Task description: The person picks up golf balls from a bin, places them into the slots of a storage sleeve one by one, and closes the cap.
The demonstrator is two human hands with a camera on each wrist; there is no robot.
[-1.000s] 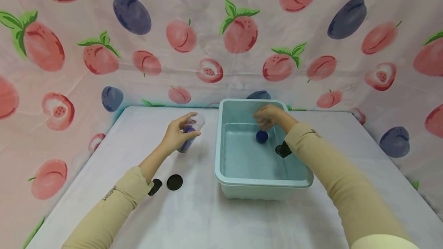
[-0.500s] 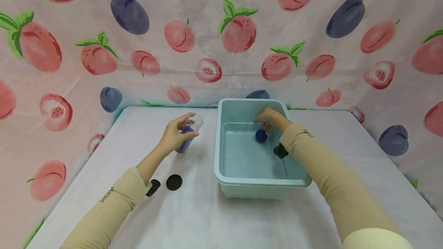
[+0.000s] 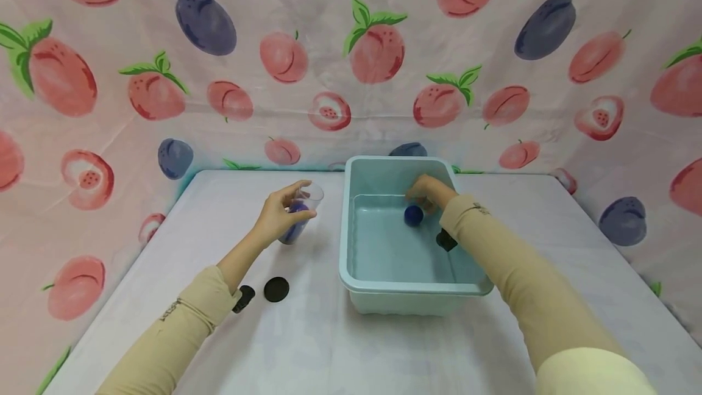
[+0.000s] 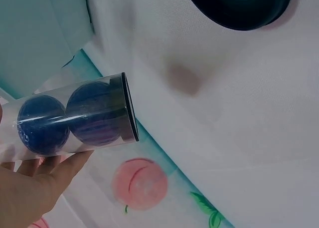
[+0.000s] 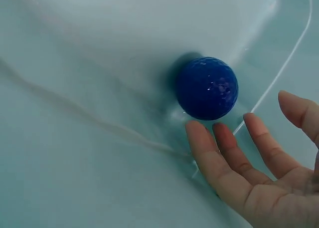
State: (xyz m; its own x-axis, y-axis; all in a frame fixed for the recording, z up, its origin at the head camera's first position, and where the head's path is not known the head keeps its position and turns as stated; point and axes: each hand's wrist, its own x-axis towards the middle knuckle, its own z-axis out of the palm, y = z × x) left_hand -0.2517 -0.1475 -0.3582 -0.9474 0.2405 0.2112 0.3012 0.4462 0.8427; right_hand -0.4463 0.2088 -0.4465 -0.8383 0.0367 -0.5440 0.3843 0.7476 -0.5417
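My left hand (image 3: 278,212) grips a clear plastic tube (image 3: 312,195) held tilted above the table. In the left wrist view, two blue balls (image 4: 44,124) sit inside the tube, and a black cap closes its bottom end. My right hand (image 3: 430,191) reaches down into a pale blue-green plastic basin (image 3: 345,242). A dimpled blue golf ball (image 5: 207,88) lies on the basin floor. In the right wrist view, the right fingertips (image 5: 198,133) are just beside the ball with the thumb spread away; whether they touch it I cannot tell.
A round black lid (image 3: 276,289) lies on the white table (image 3: 307,346) left of the basin. Behind the table hangs a fruit-printed cloth (image 3: 329,35). The basin's raised walls surround the right hand.
My right hand has moved slightly lower in the basin, closer to the golf ball. The left hand keeps holding the tube in nearly the same place.
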